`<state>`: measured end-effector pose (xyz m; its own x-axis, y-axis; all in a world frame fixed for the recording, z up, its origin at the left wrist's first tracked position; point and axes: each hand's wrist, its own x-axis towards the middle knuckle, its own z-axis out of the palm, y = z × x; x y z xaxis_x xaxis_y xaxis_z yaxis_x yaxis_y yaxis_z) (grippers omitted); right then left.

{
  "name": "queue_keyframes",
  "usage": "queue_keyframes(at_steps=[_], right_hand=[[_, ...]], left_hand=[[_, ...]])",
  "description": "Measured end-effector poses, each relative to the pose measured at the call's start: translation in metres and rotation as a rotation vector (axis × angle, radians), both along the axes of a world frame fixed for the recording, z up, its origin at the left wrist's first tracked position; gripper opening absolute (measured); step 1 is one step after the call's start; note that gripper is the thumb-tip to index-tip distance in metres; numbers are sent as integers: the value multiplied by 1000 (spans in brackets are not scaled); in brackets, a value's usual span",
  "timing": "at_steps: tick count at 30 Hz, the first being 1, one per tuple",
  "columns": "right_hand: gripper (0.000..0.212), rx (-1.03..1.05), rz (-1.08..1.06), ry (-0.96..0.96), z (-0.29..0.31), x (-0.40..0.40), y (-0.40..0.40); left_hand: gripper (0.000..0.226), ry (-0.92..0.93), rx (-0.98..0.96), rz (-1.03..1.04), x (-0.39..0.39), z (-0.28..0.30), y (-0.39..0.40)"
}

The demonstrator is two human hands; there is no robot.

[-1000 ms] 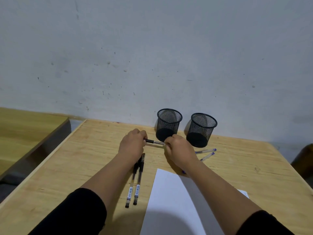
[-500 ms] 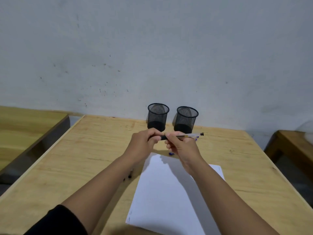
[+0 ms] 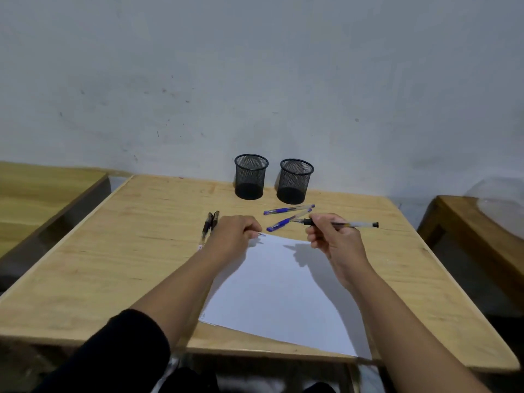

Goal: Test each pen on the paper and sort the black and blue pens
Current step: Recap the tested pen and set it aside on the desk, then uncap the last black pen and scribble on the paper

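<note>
My right hand (image 3: 337, 245) grips an uncapped black pen (image 3: 354, 224) above the far right corner of the white paper (image 3: 278, 285), with its tip pointing left. My left hand (image 3: 232, 236) rests fisted at the paper's far left corner, and a small clear pen cap (image 3: 261, 234) pokes out of its fingers. Two black pens (image 3: 209, 226) lie side by side just left of that hand. Two blue pens (image 3: 288, 209) (image 3: 283, 222) lie between the paper and two black mesh cups (image 3: 251, 177) (image 3: 295, 181) at the back; both cups look empty.
The wooden table (image 3: 127, 251) backs onto a grey wall. A lower wooden bench (image 3: 42, 191) stands to the left and another wooden piece (image 3: 476, 222) to the right, each across a gap from the table.
The hands, joined on the pen before, have come apart and the cap is off. My left hand dropped to the paper's corner and my right hand moved right with the pen.
</note>
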<state>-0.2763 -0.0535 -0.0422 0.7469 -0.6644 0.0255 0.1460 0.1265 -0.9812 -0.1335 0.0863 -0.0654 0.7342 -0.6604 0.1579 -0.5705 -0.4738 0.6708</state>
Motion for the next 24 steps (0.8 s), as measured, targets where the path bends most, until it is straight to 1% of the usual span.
queue_keyframes(at_steps=[5,8,10,12,16,21,24], right_hand=[[12,5,34,69,-10,-6,9],[11,-13,62,113,-14,-9,13],[9,-66,77,155,-16,-9,16],[9,-111,100,190,-18,-8,21],[13,-110,185,208,-22,-2,39],[10,-157,315,276,-29,11,71],[17,-219,358,327,-34,21,88]], left_hand=[[14,-1,96,0,-4,-28,-6],[18,3,83,1,-6,-29,-1],[21,3,46,7,-9,-22,8],[20,-16,11,21,-15,-13,23],[18,-62,-9,28,-31,-7,74],[17,-43,19,24,-45,-22,126],[21,-68,42,-20,-49,-35,139]])
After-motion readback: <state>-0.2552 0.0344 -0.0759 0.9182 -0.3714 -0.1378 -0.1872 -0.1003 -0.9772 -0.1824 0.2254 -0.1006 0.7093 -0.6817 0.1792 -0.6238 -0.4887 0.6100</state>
